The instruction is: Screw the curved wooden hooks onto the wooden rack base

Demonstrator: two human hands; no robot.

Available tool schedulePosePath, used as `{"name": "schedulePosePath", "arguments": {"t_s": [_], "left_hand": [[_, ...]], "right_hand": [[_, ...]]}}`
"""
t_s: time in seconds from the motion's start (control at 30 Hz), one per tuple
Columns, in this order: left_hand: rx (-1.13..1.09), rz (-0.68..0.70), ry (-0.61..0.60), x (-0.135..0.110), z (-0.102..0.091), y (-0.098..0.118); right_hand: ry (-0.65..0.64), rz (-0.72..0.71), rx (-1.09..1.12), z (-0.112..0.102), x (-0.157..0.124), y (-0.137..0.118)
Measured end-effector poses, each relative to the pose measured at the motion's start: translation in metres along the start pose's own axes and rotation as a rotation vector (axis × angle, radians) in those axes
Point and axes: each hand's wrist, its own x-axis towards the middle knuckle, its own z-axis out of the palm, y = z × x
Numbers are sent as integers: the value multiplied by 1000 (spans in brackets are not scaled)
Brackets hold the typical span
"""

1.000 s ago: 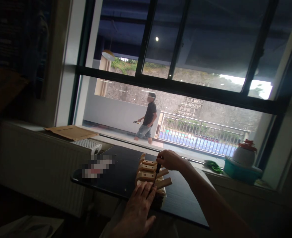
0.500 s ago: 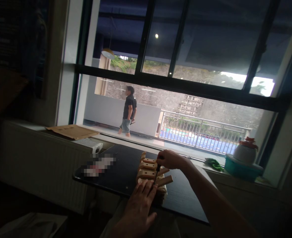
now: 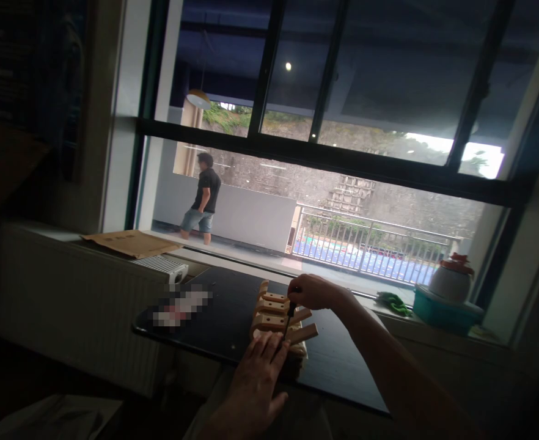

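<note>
A light wooden assembly (image 3: 274, 318) of several stacked blocks with holes lies on a dark tabletop (image 3: 223, 324). My right hand (image 3: 313, 291) is closed around the handle of a small screwdriver (image 3: 288, 319), whose shaft points down into the wood. My left hand (image 3: 253, 385) rests with fingers stretched out flat on the near end of the wooden assembly, beside the screwdriver tip.
A white device (image 3: 164, 267) and a brown cardboard envelope (image 3: 129, 242) lie on the sill at the left. A teal tub (image 3: 446, 302) with a white pot and a green cloth (image 3: 393, 301) sit at the right. Outside the window a person (image 3: 200, 198) walks along a balcony.
The person outside has walked from the middle of the window to the left. My hands and the screwdriver stay almost where they were.
</note>
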Motion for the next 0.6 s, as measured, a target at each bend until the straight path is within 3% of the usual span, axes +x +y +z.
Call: {"name": "schedulePosePath", "arguments": {"t_s": [0.27, 0.6], "left_hand": [[-2, 27, 35, 0, 5, -3], [8, 19, 7, 0, 1, -2]], "right_hand": [[20, 58, -39, 10, 2, 6], [20, 10, -93, 0, -5, -5]]}}
